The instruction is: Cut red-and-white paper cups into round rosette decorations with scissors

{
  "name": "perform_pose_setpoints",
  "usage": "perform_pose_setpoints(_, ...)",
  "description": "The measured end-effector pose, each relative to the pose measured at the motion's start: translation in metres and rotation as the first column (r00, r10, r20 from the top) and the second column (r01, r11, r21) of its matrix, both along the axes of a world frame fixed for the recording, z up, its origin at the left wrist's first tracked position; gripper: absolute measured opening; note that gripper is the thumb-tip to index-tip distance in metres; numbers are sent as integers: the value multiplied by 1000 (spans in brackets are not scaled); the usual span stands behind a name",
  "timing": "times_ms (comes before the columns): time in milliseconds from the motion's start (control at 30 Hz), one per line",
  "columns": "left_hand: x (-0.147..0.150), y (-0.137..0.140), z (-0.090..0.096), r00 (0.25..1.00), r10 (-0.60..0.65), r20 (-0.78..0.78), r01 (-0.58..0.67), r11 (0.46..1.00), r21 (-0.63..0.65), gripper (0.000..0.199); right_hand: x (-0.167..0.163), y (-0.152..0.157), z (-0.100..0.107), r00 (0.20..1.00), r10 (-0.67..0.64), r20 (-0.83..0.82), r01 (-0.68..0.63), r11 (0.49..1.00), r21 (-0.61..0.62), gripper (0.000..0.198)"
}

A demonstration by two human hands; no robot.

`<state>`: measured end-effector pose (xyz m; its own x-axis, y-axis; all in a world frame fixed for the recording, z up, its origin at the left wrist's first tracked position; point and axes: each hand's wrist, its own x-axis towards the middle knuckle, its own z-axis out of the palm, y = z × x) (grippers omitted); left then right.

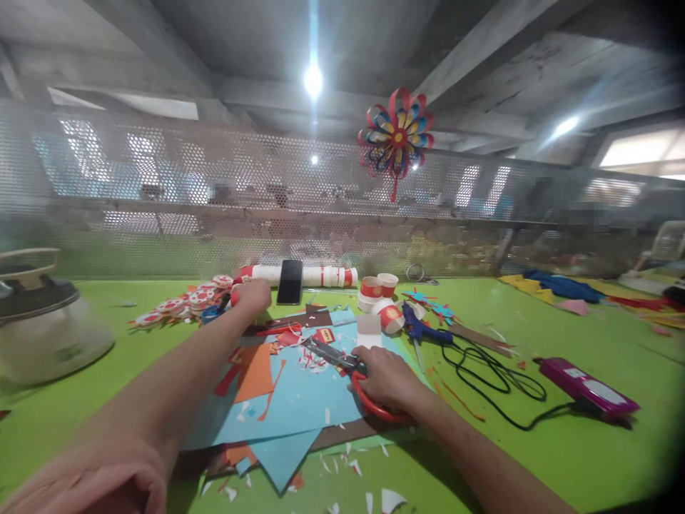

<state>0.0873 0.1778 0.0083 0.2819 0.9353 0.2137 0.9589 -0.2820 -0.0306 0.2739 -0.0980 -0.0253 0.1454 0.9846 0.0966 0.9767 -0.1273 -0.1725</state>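
Note:
My right hand (388,375) is closed around a pair of scissors (335,355) with red handles. The blades point left, slightly apart from each other, over small white and red paper scraps. My left hand (254,294) reaches to the back of the table, beside a pile of red-and-white paper pieces (203,296). Its fingers are mostly hidden behind the hand, with something red at them. Light blue paper sheets (300,403) lie under the scissors, with orange paper (255,375) on top. A second red-handled pair of scissors (283,328) rests near the left forearm.
A phone (290,282) leans on a long white-and-red roll of cups (313,275). Paper cups (377,285) stand right of it. A blue glue gun (422,328) trails a black cord to a purple power box (589,385). A whitish pot (51,332) stands left; a paper pinwheel flower (399,137) hangs above.

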Motion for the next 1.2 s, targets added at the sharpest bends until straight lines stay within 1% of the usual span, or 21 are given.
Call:
perform_pose_setpoints(67, -1, 2, 0, 1000, 11, -7, -11, 1000, -3, 35, 4, -2, 6, 999, 40, 18, -39, 999, -28, 39)
perform_pose_setpoints(133, -2, 2, -1, 1000, 11, -5, -11, 1000, -2, 35, 7, -6, 12, 994, 101, 33, -100, 994, -49, 42)
perform_pose_setpoints(200, -3, 0, -1, 1000, 6, 6, -6, 1000, 10, 35, 7, -10, 16, 988, 147, 45, -144, 988, -52, 43)
perform_pose_setpoints(267, -3, -4, 0, 1000, -4, 28, 3, 999, 37, 34, 7, -14, 19, 985, 166, 49, -164, 986, -37, 39)
perform_pose_setpoints(367, -3, -14, 7, 995, -51, 80, 42, 992, 116, 34, 8, -17, 21, 980, 199, 7, -199, 980, 12, 34)
perform_pose_setpoints(467, 2, -34, 22, 975, -176, 137, 142, 962, 232, 36, 9, -13, 24, 969, 229, -98, -214, 967, 141, 28)
perform_pose_setpoints(533, 8, -57, 31, 936, -316, 158, 257, 916, 309, 43, 9, -9, 28, 951, 239, -196, -181, 945, 273, 24)
perform_pose_setpoints(567, 12, -72, 33, 905, -395, 159, 325, 882, 341, 49, 8, -6, 30, 936, 244, -252, -151, 929, 339, 25)
perform_pose_setpoints(633, 17, -106, 32, 818, -557, 147, 473, 794, 382, 56, 6, -3, 34, 894, 261, -365, -78, 892, 446, 31)
perform_pose_setpoints(700, 20, -141, 25, 729, -671, 135, 577, 709, 406, 62, 2, -2, 36, 842, 286, -457, -12, 858, 514, 42)
perform_pose_setpoints(733, 19, -158, 22, 671, -730, 130, 628, 653, 423, 64, 0, -2, 37, 817, 304, -491, 7, 845, 535, 48)
perform_pose_setpoints(767, 18, -172, 19, 569, -810, 142, 679, 560, 474, 64, -3, -3, 38, 793, 324, -516, 15, 836, 548, 53)
perform_pose_setpoints(800, 17, -184, 16, 492, -860, 137, 703, 486, 519, 62, -6, -4, 38, 770, 347, -535, 12, 831, 556, 57)
perform_pose_setpoints(833, 15, -193, 15, 451, -885, 111, 718, 435, 544, 61, -9, -5, 39, 749, 370, -549, 1, 828, 560, 59)
perform_pose_setpoints(867, 13, -200, 14, 435, -896, 88, 723, 405, 560, 59, -11, -6, 39, 730, 392, -560, -13, 827, 563, 58)
perform_pose_setpoints(900, 12, -204, 14, 437, -897, 65, 725, 394, 565, 58, -14, -8, 39, 713, 412, -568, -27, 825, 565, 57)
perform_pose_setpoints(933, 11, -206, 15, 450, -892, 47, 725, 396, 563, 56, -16, -9, 39, 699, 429, -573, -39, 822, 568, 54)
perform_pose_setpoints(1067, 9, -205, 15, 495, -868, 27, 723, 429, 541, 58, -21, -14, 39, 671, 454, -586, -61, 821, 568, 45)
perform_pose_setpoints(1200, 7, -201, 9, 482, -876, 6, 751, 416, 513, 57, -24, -13, 37, 656, 438, -615, -40, 834, 551, 41)
